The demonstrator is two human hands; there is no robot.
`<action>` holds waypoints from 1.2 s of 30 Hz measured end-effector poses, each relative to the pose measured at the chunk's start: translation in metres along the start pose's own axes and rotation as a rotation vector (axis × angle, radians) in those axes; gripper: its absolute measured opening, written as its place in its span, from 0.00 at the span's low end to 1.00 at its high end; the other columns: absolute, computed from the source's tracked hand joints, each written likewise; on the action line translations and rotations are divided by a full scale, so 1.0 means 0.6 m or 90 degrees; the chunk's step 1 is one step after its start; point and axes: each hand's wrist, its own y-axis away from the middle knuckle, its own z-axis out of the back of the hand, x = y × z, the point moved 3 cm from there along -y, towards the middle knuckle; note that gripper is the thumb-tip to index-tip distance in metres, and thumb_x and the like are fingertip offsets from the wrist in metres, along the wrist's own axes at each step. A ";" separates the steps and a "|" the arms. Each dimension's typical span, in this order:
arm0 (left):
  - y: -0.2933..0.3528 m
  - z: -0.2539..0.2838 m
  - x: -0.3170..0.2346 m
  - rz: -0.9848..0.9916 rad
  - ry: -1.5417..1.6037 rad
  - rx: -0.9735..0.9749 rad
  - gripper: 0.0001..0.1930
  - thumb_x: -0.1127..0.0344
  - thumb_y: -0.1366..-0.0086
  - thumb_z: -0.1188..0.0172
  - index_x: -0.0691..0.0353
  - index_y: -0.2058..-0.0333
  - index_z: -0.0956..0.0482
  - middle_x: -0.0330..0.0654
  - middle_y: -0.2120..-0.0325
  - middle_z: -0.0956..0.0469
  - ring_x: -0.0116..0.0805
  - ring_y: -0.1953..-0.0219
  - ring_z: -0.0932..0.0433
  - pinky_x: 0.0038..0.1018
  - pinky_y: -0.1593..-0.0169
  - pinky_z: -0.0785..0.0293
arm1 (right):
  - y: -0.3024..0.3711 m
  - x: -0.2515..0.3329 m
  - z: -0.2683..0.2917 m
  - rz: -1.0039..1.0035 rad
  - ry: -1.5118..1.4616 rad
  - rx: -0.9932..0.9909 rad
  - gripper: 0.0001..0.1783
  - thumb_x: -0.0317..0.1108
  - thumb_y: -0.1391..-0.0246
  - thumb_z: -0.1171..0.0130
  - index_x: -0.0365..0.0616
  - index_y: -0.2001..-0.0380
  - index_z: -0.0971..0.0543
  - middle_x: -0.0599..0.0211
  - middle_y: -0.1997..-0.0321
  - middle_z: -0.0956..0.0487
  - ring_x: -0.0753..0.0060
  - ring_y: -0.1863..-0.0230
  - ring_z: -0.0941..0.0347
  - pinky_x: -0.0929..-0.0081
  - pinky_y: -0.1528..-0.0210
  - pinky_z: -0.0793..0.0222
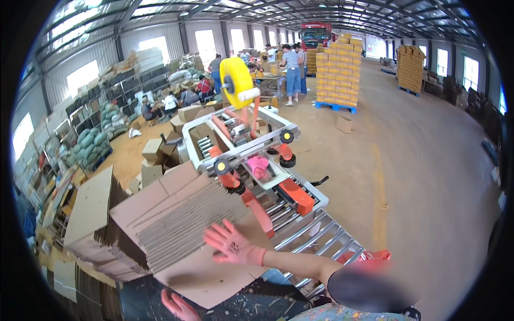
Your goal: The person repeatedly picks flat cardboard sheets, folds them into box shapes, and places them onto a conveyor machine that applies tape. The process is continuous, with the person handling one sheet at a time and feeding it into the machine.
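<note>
My right hand (235, 246), in a pink glove, spreads its fingers over a flattened cardboard carton (214, 283) in front of me. Behind that sheet leans a stack of folded cartons (176, 230), their edges showing as close ridges. At the lower edge of the head view, my left hand (179, 306), also gloved in pink, is beside the carton's near edge with its fingers apart. Part of it is cut off by the frame. Both hands appear to hold nothing. Under the carton lies a dark board (251, 302) with faded print.
Ahead stands a carton taping machine (241, 139) with a yellow tape roll (235, 83). A roller conveyor (321, 238) runs from it along my right. More flat cartons (88, 214) stand at left. Farther off are a carton pallet (337, 75), green sacks (91, 144) and several people.
</note>
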 end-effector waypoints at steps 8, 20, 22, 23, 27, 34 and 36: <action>-0.017 -0.078 -0.206 -0.424 -0.418 0.395 0.25 0.59 0.30 0.53 0.69 0.40 0.37 0.59 0.44 0.34 0.59 0.40 0.37 0.45 0.36 0.43 | 0.056 0.050 0.068 0.090 -0.317 -0.018 0.10 0.42 0.53 0.40 0.49 0.70 0.23 0.59 0.36 0.33 0.53 0.32 0.44 0.44 0.29 0.58; -0.012 -0.076 -0.110 -0.227 -0.526 0.529 0.23 0.50 0.35 0.47 0.63 0.51 0.27 0.54 0.57 0.23 0.55 0.56 0.24 0.44 0.53 0.29 | 0.085 0.110 0.129 0.105 -0.177 -0.016 0.11 0.46 0.51 0.41 0.53 0.70 0.27 0.67 0.65 0.29 0.62 0.54 0.33 0.54 0.39 0.40; -0.024 -0.079 -0.121 -0.128 -0.552 0.504 0.21 0.51 0.35 0.48 0.59 0.51 0.27 0.52 0.59 0.22 0.53 0.57 0.23 0.45 0.56 0.27 | 0.095 0.110 0.143 0.168 -0.253 -0.055 0.13 0.45 0.54 0.40 0.50 0.75 0.30 0.64 0.67 0.30 0.59 0.55 0.33 0.51 0.38 0.42; -0.034 -0.073 -0.101 -0.102 -0.621 0.473 0.19 0.50 0.35 0.48 0.56 0.54 0.25 0.50 0.59 0.22 0.51 0.60 0.21 0.44 0.59 0.27 | 0.114 0.115 0.156 0.197 -0.298 -0.043 0.14 0.45 0.54 0.41 0.49 0.75 0.29 0.64 0.67 0.29 0.58 0.55 0.33 0.50 0.37 0.43; -0.089 0.002 -0.102 -0.032 -0.798 0.272 0.21 0.48 0.44 0.37 0.63 0.66 0.23 0.51 0.65 0.20 0.49 0.68 0.20 0.41 0.64 0.27 | 0.152 0.085 0.289 0.310 -0.570 0.029 0.14 0.41 0.55 0.40 0.44 0.79 0.30 0.61 0.67 0.29 0.55 0.56 0.32 0.49 0.42 0.40; 0.181 -0.131 -0.215 -0.541 -0.864 0.637 0.08 0.62 0.39 0.44 0.51 0.62 0.21 0.39 0.71 0.22 0.37 0.70 0.22 0.39 0.72 0.30 | 0.153 0.077 0.270 0.220 -0.995 0.651 0.16 0.40 0.45 0.42 0.36 0.62 0.20 0.56 0.66 0.20 0.63 0.58 0.23 0.67 0.55 0.30; 0.180 -0.117 -0.206 -0.544 -0.811 0.743 0.11 0.64 0.42 0.44 0.51 0.59 0.22 0.39 0.65 0.24 0.38 0.64 0.24 0.38 0.68 0.29 | 0.109 0.101 0.301 -0.217 -0.834 0.924 0.18 0.42 0.45 0.43 0.37 0.62 0.19 0.57 0.64 0.19 0.64 0.56 0.24 0.67 0.53 0.31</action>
